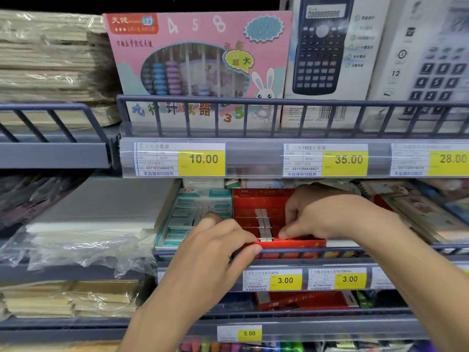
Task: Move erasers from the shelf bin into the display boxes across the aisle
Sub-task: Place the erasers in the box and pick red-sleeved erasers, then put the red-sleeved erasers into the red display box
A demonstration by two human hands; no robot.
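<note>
At the front edge of the middle shelf (253,252), both hands meet on a red display box (264,212). The left hand (218,247) curls over the box's near left corner, thumb on the front lip and fingers wrapped along its left side, gripping it. The right hand (312,214) comes in from the right, fingers bent, its fingertips pinching the near rim of the box just right of centre. The box sits behind the shelf's front rail, its long axis running from the rail toward the back of the shelf. Inside it, a double row of pale grey erasers (263,224) runs the same way, front to back, down the middle of the box; the nearest pieces touch the near rim between the two hands. Just left of the box lies a tray of teal-and-white packs (193,217), touching its left wall. On the upper shelf stands a pink abacus box (198,62), with a calculator box (327,54) beside it to the right.
</note>
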